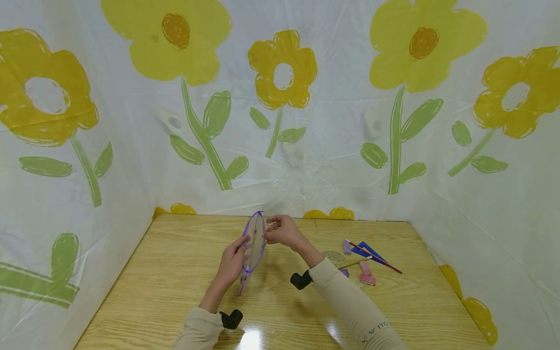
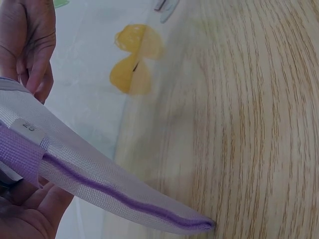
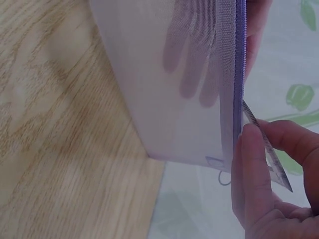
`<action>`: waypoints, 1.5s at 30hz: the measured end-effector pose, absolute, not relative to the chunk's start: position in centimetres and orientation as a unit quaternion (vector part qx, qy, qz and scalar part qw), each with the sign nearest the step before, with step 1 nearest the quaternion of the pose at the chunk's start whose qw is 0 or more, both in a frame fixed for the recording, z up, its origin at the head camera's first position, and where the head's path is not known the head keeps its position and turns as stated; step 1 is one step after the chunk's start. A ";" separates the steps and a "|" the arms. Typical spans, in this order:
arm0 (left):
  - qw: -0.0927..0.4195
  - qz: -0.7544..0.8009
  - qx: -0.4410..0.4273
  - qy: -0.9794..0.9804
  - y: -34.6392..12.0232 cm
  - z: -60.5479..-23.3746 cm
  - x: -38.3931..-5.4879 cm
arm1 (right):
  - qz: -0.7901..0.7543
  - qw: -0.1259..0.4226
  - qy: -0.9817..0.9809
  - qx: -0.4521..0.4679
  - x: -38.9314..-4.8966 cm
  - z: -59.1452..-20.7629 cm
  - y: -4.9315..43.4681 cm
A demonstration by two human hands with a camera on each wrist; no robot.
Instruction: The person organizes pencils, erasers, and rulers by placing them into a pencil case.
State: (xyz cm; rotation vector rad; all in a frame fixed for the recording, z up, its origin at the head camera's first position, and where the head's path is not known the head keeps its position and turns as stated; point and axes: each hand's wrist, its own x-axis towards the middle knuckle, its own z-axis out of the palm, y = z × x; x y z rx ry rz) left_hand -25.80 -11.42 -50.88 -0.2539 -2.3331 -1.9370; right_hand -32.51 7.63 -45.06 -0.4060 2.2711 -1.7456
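A translucent mesh zip pouch [image 1: 256, 245] with purple edging is held upright above the table, its zipped mouth spread apart. My left hand [image 1: 232, 260] grips its left side. In the right wrist view, the left fingers [image 3: 192, 74] show through the mesh. At the mouth, my right hand [image 1: 283, 231] pinches a thin, clear ruler-like piece [image 3: 271, 149] with tick marks, one end at the zipper [image 3: 240, 64]. A purple seam and a small white tag [image 2: 29, 130] appear in the left wrist view.
On the wooden table [image 1: 175, 272], right of the hands, lie a blue set square [image 1: 375, 253], a red pencil [image 1: 389, 266], a clear protractor [image 1: 333, 256], a yellow pencil [image 1: 350, 263], a purple eraser [image 1: 347, 247] and pink erasers [image 1: 367, 279]. Flower-printed sheeting [image 1: 332, 160] encloses the back and sides.
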 end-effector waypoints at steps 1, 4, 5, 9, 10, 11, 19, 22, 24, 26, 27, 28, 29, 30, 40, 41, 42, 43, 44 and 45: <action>0.046 -0.638 -0.082 -0.764 -11.4 -50.8 -25.8 | -0.599 0.125 0.779 -0.138 -32.5 -45.0 7.6; 0.043 -0.641 -0.084 -0.762 -11.4 -50.7 -25.7 | -0.598 0.126 0.780 -0.138 -32.5 -45.0 7.7; 0.041 -0.642 -0.084 -0.761 -11.3 -50.6 -25.7 | -0.598 0.127 0.780 -0.137 -32.5 -45.0 7.7; 0.043 -0.640 -0.078 -0.763 -11.2 -50.7 -25.9 | -0.600 0.129 0.778 -0.137 -32.5 -45.1 7.8; 0.043 -0.639 -0.076 -0.764 -11.2 -50.8 -26.0 | -0.600 0.128 0.777 -0.138 -32.5 -45.1 7.8; 0.043 -0.640 -0.074 -0.764 -11.2 -50.9 -26.0 | -0.602 0.129 0.776 -0.136 -32.5 -45.1 7.9; 0.048 -0.632 -0.076 -0.770 -11.2 -50.8 -26.0 | -0.606 0.121 0.770 -0.161 -32.1 -45.0 8.6; 0.054 -0.624 -0.082 -0.775 -11.3 -50.7 -25.8 | -0.599 0.103 0.775 -0.171 -31.9 -45.2 8.8; 0.058 -0.618 -0.084 -0.780 -11.4 -50.7 -25.8 | -0.598 0.089 0.776 -0.178 -31.9 -45.4 9.0; 0.057 -0.615 -0.086 -0.782 -11.4 -50.7 -25.7 | -0.604 0.080 0.771 -0.185 -32.0 -45.8 9.3; 0.058 -0.614 -0.085 -0.783 -11.4 -50.7 -25.7 | -0.608 0.078 0.767 -0.189 -32.0 -46.0 9.4; 0.058 -0.614 -0.084 -0.783 -11.3 -50.6 -25.7 | -0.612 0.076 0.762 -0.196 -32.0 -46.2 9.5; 0.058 -0.614 -0.082 -0.783 -11.3 -50.5 -25.6 | -0.616 0.075 0.758 -0.203 -32.0 -46.4 9.7; 0.059 -0.614 -0.080 -0.783 -11.2 -50.4 -25.5 | -0.617 0.073 0.754 -0.212 -31.9 -46.5 9.8; 0.054 -0.621 -0.073 -0.779 -10.9 -49.7 -25.3 | -0.595 0.046 0.765 -0.244 -30.5 -48.0 12.4; 0.054 -0.621 -0.074 -0.778 -11.0 -50.0 -25.4 | -0.594 0.048 0.767 -0.239 -30.4 -48.2 12.8; 0.055 -0.621 -0.075 -0.778 -11.1 -50.2 -25.5 | -0.593 0.049 0.768 -0.236 -30.2 -48.4 13.1; 0.055 -0.621 -0.076 -0.778 -11.2 -50.4 -25.6 | -0.593 0.052 0.769 -0.232 -30.1 -48.6 13.5; 0.056 -0.622 -0.078 -0.777 -11.2 -50.5 -25.6 | -0.592 0.053 0.771 -0.230 -30.0 -48.8 13.9; 0.057 -0.623 -0.078 -0.776 -11.3 -50.6 -25.7 | -0.591 0.054 0.772 -0.227 -29.9 -49.1 14.3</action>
